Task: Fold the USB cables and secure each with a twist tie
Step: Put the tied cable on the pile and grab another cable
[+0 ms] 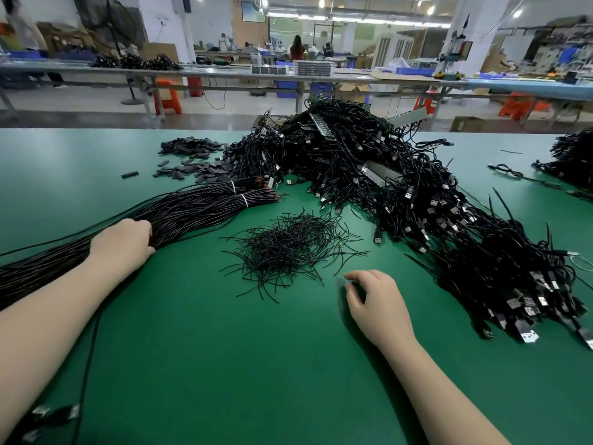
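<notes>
**Left hand on the cable bundle, right hand idle beside the ties**

The landmark is the loose heap of twist ties [288, 248] in the middle of the green table [199, 348].

Far left of the ties, a long bundle of straight black cables [179, 210] lies slantwise on the table, bound near its far end with two white bands [243, 199]. The left hand [123, 240] rests on this bundle, its fingers curled over the strands; how firm the grip is cannot be told. Near the lower left corner, well away from the ties, a few USB plugs [57, 412] lie at the table's edge.

Behind the ties and a little left, small dark sleeves [195, 162] are scattered.

Just right of the ties and nearer the person, the right hand [375, 303] hovers over bare table, fingers loosely curled and holding nothing.

Right of the ties and behind them, a big pile of USB cables [417, 200] sprawls towards the table's right edge.
</notes>
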{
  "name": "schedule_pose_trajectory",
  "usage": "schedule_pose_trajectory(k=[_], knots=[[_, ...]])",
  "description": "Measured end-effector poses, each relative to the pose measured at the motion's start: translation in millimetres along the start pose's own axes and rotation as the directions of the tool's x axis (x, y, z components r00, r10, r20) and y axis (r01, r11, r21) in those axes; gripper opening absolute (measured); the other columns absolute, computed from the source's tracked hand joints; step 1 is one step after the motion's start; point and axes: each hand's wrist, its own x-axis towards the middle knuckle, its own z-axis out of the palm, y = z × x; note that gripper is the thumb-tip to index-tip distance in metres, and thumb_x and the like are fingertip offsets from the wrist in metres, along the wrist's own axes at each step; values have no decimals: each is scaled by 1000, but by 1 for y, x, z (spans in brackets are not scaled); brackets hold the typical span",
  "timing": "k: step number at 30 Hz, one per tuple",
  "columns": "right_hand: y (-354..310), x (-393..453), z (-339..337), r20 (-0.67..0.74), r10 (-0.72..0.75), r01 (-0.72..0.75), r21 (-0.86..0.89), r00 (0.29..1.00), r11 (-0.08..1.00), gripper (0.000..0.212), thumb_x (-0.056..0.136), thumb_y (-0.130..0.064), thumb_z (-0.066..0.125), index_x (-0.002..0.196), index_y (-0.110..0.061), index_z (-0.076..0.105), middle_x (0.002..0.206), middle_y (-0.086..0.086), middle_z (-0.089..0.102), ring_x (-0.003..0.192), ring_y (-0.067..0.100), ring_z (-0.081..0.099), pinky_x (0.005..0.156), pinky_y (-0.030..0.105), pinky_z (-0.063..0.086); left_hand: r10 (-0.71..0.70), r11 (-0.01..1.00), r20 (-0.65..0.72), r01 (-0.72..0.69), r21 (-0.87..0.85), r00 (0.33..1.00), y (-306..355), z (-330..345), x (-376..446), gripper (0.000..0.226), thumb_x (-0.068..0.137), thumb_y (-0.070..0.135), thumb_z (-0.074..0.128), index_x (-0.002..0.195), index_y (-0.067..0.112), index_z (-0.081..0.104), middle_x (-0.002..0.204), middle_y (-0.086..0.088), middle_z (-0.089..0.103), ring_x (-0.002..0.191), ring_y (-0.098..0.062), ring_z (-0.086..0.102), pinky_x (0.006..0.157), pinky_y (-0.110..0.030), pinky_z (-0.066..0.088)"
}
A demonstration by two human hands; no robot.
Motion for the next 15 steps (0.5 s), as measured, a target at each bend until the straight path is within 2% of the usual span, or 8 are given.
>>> schedule_pose_trajectory(k=[3,5,8,10,13,15], knots=[[2,1,-1,-1,0,0,21,1000,1000,17,93,-21,56,104,-20,70,101,-7,66,102,14,54,78,23,37,-53,997,-30,51,-55,998,1,1,0,22,89,20,62,110,14,65,112,-13,63,101,-33,60,79,-39,53],[3,1,-1,3,2,-2,25,1000,1000,17,93,-21,56,103,-20,70,101,-8,66,101,14,54,78,23,37,-65,994,-36,61,-96,997,0,0,0,23,88,13,56,108,12,66,110,-16,65,98,-35,61,78,-39,53],[2,1,-1,5,5,-5,22,1000,1000,17,93,-21,56,102,-20,70,99,-8,66,100,14,54,77,23,37,-112,964,-99,83,-252,989,-5,0,1,18,92,14,54,103,9,67,104,-19,68,97,-38,62,79,-40,51],[2,1,-1,3,6,-6,26,1000,1000,16,93,-20,56,101,-20,71,97,-7,65,99,14,54,77,24,37,-164,888,-115,96,-450,980,-10,-2,4,15,95,17,54,100,11,67,96,-13,71,93,-34,65,83,-39,50],[2,1,-2,3,6,-7,30,1000,1000,16,93,-20,56,100,-21,71,97,-8,65,98,14,54,78,23,38,-237,730,-170,59,-681,956,-12,-12,9,19,98,21,49,105,10,62,86,-3,69,76,-24,65,82,-36,48],[1,1,-2,-1,8,-8,32,1000,999,16,93,-20,56,100,-21,71,97,-8,65,99,13,54,77,23,37,-321,637,-266,-1,-771,909,-8,-25,13,24,99,23,48,111,7,60,94,-10,68,85,-27,61,83,-38,44]])
